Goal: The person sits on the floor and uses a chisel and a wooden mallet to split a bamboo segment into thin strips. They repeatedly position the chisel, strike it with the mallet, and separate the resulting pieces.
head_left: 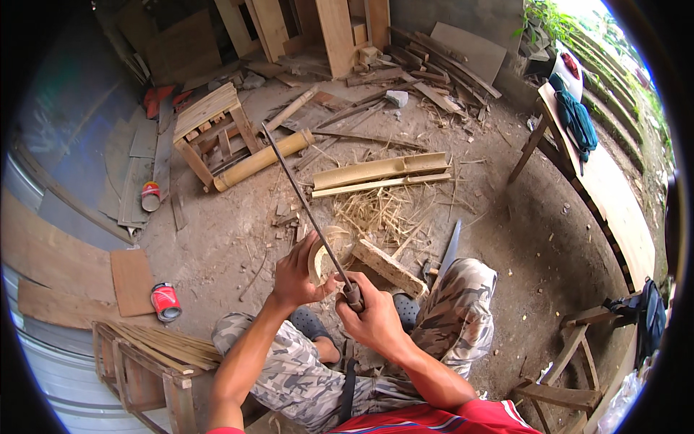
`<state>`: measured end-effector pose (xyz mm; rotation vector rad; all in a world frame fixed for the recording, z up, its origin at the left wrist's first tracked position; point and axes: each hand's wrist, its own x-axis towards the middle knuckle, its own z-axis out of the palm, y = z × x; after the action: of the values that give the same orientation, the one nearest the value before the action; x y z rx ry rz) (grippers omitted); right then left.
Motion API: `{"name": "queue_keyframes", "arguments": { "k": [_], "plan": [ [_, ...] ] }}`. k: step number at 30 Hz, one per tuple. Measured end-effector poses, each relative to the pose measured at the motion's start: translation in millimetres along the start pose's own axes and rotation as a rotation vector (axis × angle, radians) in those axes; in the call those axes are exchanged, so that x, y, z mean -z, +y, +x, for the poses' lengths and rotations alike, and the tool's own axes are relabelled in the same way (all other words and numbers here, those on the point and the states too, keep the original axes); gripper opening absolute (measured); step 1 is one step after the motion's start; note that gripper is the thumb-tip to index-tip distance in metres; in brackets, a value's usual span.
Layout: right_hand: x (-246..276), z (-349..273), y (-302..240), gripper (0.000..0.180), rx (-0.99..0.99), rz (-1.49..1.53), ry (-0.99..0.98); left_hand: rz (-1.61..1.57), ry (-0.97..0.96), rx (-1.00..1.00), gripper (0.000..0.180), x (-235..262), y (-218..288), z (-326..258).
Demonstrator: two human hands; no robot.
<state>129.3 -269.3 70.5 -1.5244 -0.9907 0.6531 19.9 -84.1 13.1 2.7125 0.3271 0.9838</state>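
Note:
My left hand (pixel 295 273) is closed round a short split piece of bamboo (pixel 318 259), its curved cut end facing up. In my right hand (pixel 370 311) is the handle of a long, thin, dark machete (pixel 298 189). The blade slants up and to the left, across the bamboo's near edge; whether it touches cannot be told. Below the hands a rough wooden block (pixel 390 267) lies on the ground between my feet. Beside my right knee rests a hand saw (pixel 451 247), its handle partly hidden by the knee.
Split bamboo halves (pixel 379 171) and shavings (pixel 376 210) lie ahead. A bamboo pole (pixel 264 160) leans along a small slatted stool (pixel 211 130). Red cans (pixel 165 301) stand at left, near a slatted bench (pixel 155 354). A long wooden bench (pixel 607 188) curves along the right.

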Motion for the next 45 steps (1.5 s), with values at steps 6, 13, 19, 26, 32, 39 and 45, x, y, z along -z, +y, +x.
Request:
{"name": "queue_keyframes", "arguments": {
  "k": [6,13,19,26,32,39,45],
  "plan": [
    [5,-1,-6,0.031,-0.062,-0.015,-0.058,0.026,-0.028,-0.052,0.090,8,-6,0],
    [1,-1,-6,0.030,-0.046,0.004,-0.004,-0.137,0.165,-0.109,0.094,17,9,11],
    [0,0,-6,0.032,-0.115,-0.002,-0.014,-0.187,0.400,-0.125,0.052,20,26,29],
    [3,2,-13,0.032,-0.171,-0.026,-0.035,-0.236,0.423,0.007,0.026,31,42,41],
    [0,1,-10,0.031,-0.092,-0.058,0.010,-0.391,0.475,0.327,0.018,5,69,39],
    [5,-2,-11,0.040,-0.049,-0.133,0.012,-0.365,0.491,0.372,0.021,0,76,41],
    [-1,-5,-3,0.037,0.046,-0.126,0.067,-0.257,0.526,0.311,0.021,0,75,41]
  ]
}}
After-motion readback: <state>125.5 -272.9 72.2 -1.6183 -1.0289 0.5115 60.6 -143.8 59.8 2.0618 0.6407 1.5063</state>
